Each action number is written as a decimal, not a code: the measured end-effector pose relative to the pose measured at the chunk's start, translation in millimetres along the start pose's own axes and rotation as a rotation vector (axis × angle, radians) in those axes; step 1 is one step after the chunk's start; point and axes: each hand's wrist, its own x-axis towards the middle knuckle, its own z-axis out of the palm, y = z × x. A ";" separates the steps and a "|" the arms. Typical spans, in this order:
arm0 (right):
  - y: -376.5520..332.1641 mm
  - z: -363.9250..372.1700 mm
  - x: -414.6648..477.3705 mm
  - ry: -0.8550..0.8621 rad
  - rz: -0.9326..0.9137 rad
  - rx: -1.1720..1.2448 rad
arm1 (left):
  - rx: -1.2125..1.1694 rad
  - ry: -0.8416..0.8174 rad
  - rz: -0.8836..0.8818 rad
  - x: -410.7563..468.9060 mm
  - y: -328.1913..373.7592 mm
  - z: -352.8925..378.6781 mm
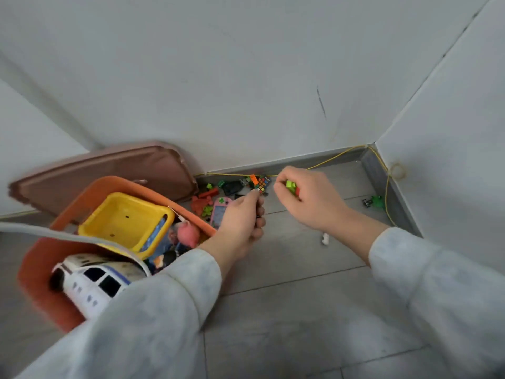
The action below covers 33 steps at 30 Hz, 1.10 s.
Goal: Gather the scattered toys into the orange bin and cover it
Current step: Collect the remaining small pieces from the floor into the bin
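The orange bin (pixel 35 272) stands at lower left, holding a yellow tub (pixel 123 217), a white toy bus (pixel 90 283) and a pink figure (pixel 188 233). Its brownish lid (pixel 109 170) leans on the wall behind it. Loose toys lie by the baseboard: red and green blocks (pixel 203 202), a pink toy phone (pixel 220 212), a dark toy car (pixel 232 187). My left hand (pixel 243 220) pinches a colourful puzzle cube (pixel 262 184) at its fingertips. My right hand (pixel 308 198) is closed around green and red blocks (pixel 291 186).
A small green toy car (pixel 373 201) sits near the right corner and a tiny white piece (pixel 325 238) lies on the grey tile floor. A yellow cable (pixel 336 157) runs along the baseboard. White walls meet in a corner at the right.
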 end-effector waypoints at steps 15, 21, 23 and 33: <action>-107.0 104.5 6.2 -0.320 -0.241 0.150 | 1.070 0.301 0.548 -54.4 17.8 -169.3; -75.4 84.0 2.2 -0.123 -0.124 0.103 | 0.987 0.323 0.682 -46.9 16.6 -145.2; -52.0 72.9 -1.9 -0.098 -0.037 0.035 | 1.014 0.295 0.719 -43.3 17.1 -126.4; 91.5 45.3 -61.4 -0.165 0.603 -0.282 | 1.157 0.053 0.770 -12.1 0.8 -26.4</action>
